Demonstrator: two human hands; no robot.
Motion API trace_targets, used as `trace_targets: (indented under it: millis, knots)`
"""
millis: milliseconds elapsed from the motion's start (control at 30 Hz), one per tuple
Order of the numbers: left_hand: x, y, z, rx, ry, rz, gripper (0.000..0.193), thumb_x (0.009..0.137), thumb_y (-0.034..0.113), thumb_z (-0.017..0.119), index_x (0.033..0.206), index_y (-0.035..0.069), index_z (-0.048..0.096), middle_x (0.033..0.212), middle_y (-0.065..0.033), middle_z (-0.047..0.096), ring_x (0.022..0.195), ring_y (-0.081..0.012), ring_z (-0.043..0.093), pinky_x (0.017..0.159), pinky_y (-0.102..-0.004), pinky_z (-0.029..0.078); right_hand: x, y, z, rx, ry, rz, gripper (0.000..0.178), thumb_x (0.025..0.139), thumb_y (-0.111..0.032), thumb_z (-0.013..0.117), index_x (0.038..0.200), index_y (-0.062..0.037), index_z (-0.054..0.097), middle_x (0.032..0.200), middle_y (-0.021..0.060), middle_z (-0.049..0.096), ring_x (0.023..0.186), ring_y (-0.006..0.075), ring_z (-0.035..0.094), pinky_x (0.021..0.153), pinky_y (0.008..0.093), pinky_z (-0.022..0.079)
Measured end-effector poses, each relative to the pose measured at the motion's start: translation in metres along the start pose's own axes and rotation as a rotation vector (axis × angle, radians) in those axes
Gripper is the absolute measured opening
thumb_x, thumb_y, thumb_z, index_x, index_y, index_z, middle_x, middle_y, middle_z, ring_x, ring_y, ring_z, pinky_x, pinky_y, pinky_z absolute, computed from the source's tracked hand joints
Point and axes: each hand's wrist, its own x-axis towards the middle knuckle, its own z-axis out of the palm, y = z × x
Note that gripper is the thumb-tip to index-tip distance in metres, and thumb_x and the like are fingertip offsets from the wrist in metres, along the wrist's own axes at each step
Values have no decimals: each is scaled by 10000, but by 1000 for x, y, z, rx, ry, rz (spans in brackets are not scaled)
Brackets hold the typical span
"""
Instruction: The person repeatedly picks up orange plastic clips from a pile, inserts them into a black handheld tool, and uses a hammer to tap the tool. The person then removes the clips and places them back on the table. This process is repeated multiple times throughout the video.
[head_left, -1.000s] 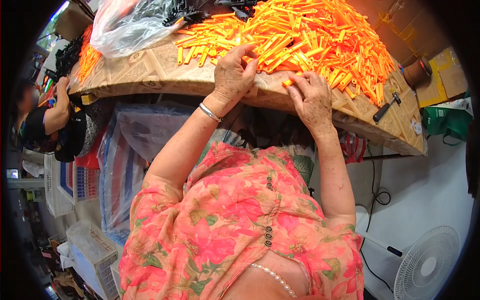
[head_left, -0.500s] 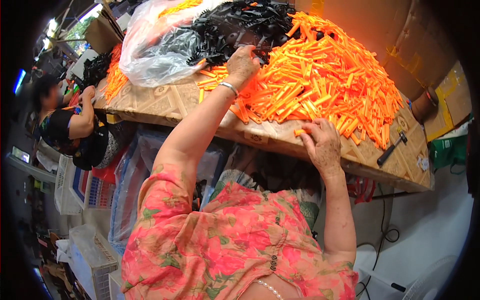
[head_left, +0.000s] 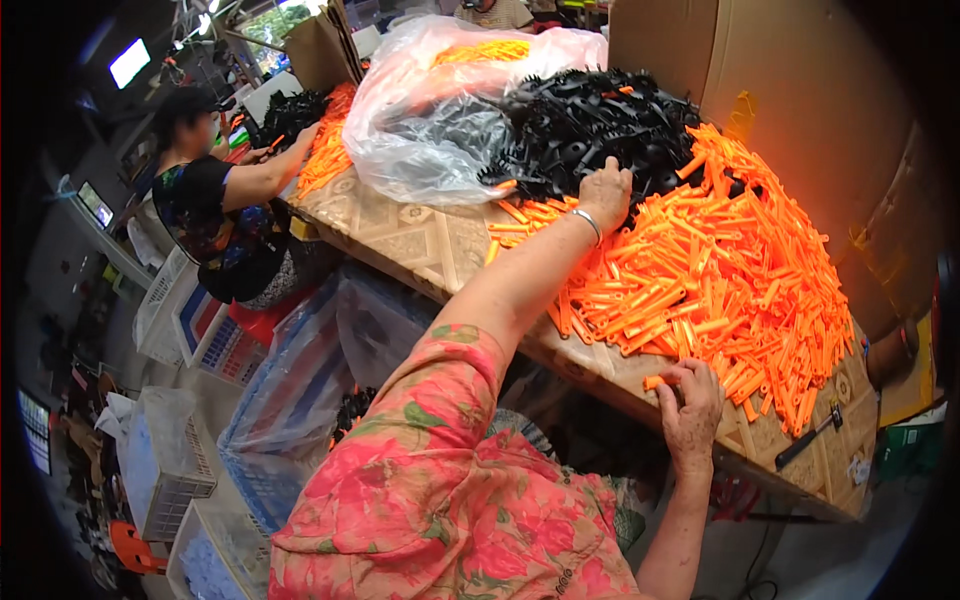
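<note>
My left hand [head_left: 606,195] reaches across to the near edge of a heap of black toothed plastic parts [head_left: 590,125]. Its fingers are curled together over the parts, and whatever they grip is hidden. A metal bracelet [head_left: 588,226] circles that wrist. Closer to me, at the table's front edge, my right hand [head_left: 692,408] pinches a slim orange plastic piece [head_left: 653,382] between thumb and fingers, with only one end showing. Beyond this hand spreads a large pile of narrow orange plastic pieces [head_left: 700,280], some with a hole at one end.
A clear plastic bag [head_left: 430,165] lies left of the black heap on the patterned tabletop [head_left: 420,240]. A hammer [head_left: 810,437] rests at the right end. Cardboard [head_left: 790,150] stands behind. Another person [head_left: 215,190] works at far left, near plastic crates [head_left: 175,500].
The view has swung left, so the table sits lower and further right. My left hand stays at the black heap, and my right hand still pinches the orange piece. The other person's arm has stretched forward.
</note>
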Motion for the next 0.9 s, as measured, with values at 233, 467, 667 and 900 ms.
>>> trace_targets:
  millis: [233, 467, 667, 900]
  knots:
    - [3, -17, -22, -388, 415, -161, 171, 822, 44, 619, 988, 48, 580, 1001, -160, 559, 864, -384, 615, 746, -450, 514, -5, -7, 0, -66, -2, -59, 298, 747, -169, 733, 1028, -85, 679, 1050, 83, 579, 1026, 294, 539, 930, 430, 395]
    - [-25, -23, -75, -669, 655, -140, 77, 869, 26, 622, 945, 24, 606, 900, -97, 611, 767, -213, 635, 703, -315, 510, -15, -4, 1, -99, -12, -162, 424, 661, -199, 809, 1049, -90, 677, 1103, 87, 580, 1082, 298, 528, 982, 436, 390]
    - [-112, 17, -139, -1569, 443, -286, 197, 1009, 140, 514, 1116, 25, 632, 1019, -83, 692, 884, -133, 679, 769, -247, 551, -20, 3, 3, 5, 12, -275, 285, 699, -79, 767, 970, -80, 680, 1030, 94, 613, 993, 308, 578, 872, 415, 465]
    - [-226, 64, -173, -2129, -58, -563, 390, 1037, 296, 464, 1295, 5, 493, 1185, -141, 636, 1047, -221, 665, 906, -333, 553, -34, 28, 18, 370, 405, -7, 99, 905, -68, 656, 989, -20, 680, 1015, 100, 678, 919, 221, 642, 826, 340, 506]
